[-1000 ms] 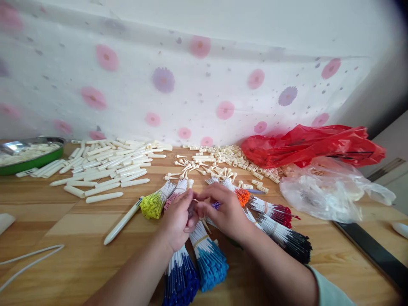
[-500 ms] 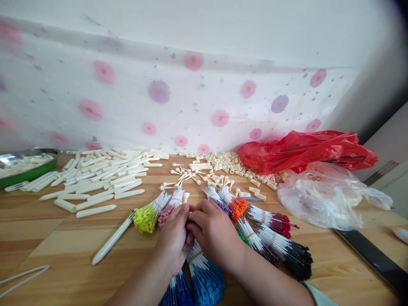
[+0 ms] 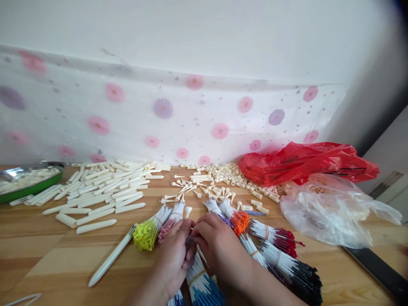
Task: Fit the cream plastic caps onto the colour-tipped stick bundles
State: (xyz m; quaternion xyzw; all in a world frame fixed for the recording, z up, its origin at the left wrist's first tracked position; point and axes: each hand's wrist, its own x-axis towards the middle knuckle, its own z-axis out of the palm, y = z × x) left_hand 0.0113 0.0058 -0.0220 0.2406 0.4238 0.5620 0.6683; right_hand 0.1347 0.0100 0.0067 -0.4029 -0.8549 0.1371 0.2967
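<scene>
Two bare hands meet over the near middle of the table (image 3: 44, 263). Since half a second ago, the view has tipped up; we see more wall, and the hands sit lower. The right hand (image 3: 219, 250) seems to have eased its fingertips slightly off the left thumb. The left hand (image 3: 174, 255) is curled, thumb laid along the forefinger; the right's fingers are drawn in, tips bunched. What either pinches we cannot tell: knuckles hide it. A small white cap (image 3: 188, 211) shows just beyond the left thumb, held or lying there, we are unsure. The light-blue-tipped bundle (image 3: 204, 282) lies below the hands on the near side, yellow (image 3: 149, 231) and pink (image 3: 171, 222) to the left, orange (image 3: 237, 219) to the right. The bundles look undisturbed, so we judge the fine work remains between the fingertips, nothing newly set down.
</scene>
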